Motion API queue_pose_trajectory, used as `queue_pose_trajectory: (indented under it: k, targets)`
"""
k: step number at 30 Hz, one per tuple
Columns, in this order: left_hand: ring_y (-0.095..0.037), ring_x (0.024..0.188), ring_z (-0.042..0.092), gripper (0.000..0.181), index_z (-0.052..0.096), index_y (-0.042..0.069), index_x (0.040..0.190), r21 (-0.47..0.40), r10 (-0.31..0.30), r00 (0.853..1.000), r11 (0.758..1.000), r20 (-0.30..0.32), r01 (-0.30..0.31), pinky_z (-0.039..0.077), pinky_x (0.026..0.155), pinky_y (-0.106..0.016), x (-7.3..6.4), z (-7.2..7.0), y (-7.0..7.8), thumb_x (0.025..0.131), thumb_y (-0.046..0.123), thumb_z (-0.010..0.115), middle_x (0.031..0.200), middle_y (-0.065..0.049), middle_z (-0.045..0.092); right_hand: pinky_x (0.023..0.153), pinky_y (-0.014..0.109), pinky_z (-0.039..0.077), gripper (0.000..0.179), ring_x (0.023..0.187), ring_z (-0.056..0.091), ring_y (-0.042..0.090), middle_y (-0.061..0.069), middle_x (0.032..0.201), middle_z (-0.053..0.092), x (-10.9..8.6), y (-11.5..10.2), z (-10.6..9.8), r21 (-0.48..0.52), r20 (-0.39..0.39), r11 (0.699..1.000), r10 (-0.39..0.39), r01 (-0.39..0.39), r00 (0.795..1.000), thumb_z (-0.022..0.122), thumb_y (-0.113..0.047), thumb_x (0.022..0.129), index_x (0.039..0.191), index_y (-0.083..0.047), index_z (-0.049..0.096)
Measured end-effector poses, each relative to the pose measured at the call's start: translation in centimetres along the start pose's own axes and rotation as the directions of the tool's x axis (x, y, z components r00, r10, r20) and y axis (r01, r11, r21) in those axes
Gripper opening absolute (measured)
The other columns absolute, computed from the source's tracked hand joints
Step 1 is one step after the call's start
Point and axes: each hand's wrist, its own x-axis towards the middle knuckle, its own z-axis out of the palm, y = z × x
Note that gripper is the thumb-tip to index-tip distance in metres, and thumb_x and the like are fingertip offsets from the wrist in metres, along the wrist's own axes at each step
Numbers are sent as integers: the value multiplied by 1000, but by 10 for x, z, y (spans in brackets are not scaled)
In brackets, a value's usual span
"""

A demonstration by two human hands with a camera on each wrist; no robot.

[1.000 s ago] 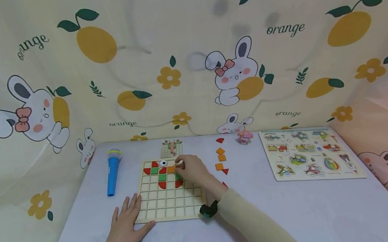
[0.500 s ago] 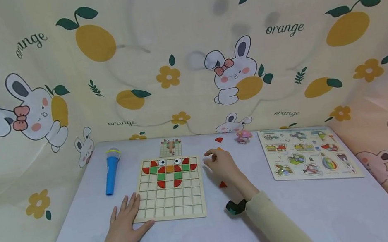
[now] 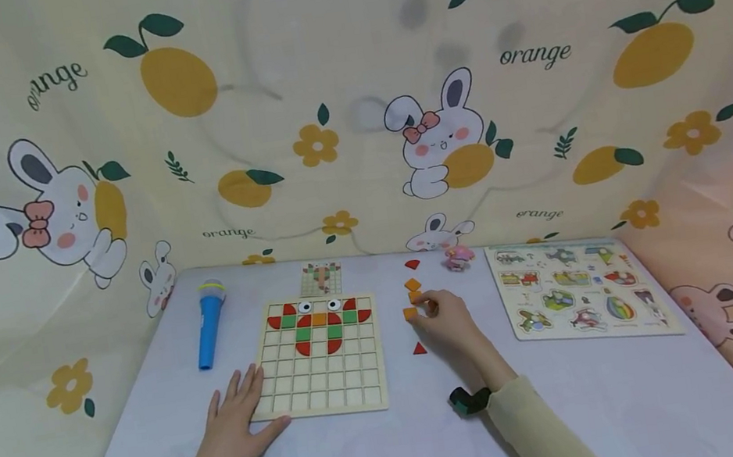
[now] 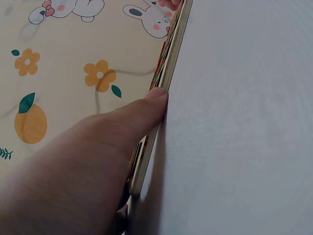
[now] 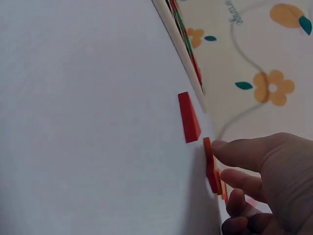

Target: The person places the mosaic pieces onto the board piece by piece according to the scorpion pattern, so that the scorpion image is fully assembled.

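Note:
In the head view, my left hand (image 3: 233, 430) lies with fingers spread on the near left corner of a wooden grid board (image 3: 318, 382). Its thumb (image 4: 156, 98) rests along the near edge. Red, green and orange tiles plus two eye discs form a pattern on the board's upper rows. To the right, my right hand (image 3: 447, 319) reaches down at a column of loose pieces, thumb and index apart. An orange square tile (image 3: 411, 314) is right at its thumb tip. A second orange tile (image 3: 415, 297) is by the index finger. In the right wrist view, a red tile (image 5: 213, 182) lies beside the fingertips.
Above the board lies a pattern card (image 3: 320, 277). A blue toy microphone (image 3: 209, 327) is at the left, a pink figurine (image 3: 459, 258) at the back. A picture puzzle board (image 3: 582, 291) lies far right. A red triangle (image 3: 419, 348) and a red fan-shaped tile (image 3: 412, 263) are loose.
My right hand has left the board's top, where a second eye disc now shows, and moved right and down to the orange tiles. My left hand has stayed put.

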Motion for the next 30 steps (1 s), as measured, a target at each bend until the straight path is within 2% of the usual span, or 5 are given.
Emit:
queue_pose_trajectory:
  k: [7, 18, 25, 30]
  targets:
    - [-50, 161, 13, 106, 32, 2, 165, 0, 3, 1000, 1000, -3, -3, 2, 125, -75, 0, -1, 0, 91, 67, 71, 172, -21, 27, 74, 34, 42, 29, 88, 51, 24, 8, 93, 58, 0, 7, 2, -23, -16, 999, -45, 45, 999, 82, -18, 93, 117, -2, 77]
    - [-50, 161, 13, 105, 31, 2, 165, -2, -2, 1000, 1000, 3, 2, 2, 125, -75, 0, -2, 2, 91, 65, 72, 172, -21, 27, 71, 33, 40, 26, 84, 50, 22, 6, 87, 56, 1, 11, 7, -75, -26, 994, -80, 78, 996, 81, -21, 95, 114, -5, 76]
    - [-50, 161, 13, 106, 31, 2, 165, -4, -8, 1000, 1000, 9, 8, 2, 124, -75, -1, -3, 3, 91, 66, 72, 172, -21, 27, 70, 33, 39, 23, 79, 48, 20, 6, 83, 54, 1, 11, 7, -77, -35, 990, -122, 119, 992, 81, -20, 95, 110, -3, 74]
    - [-50, 160, 14, 106, 31, 2, 165, -2, -3, 1000, 1000, 4, 3, 3, 124, -75, -1, -3, 3, 91, 66, 71, 172, -21, 28, 70, 32, 40, 24, 79, 49, 20, 6, 84, 55, 1, 6, 6, -60, -37, 992, -118, 115, 992, 81, -20, 95, 109, -2, 74]
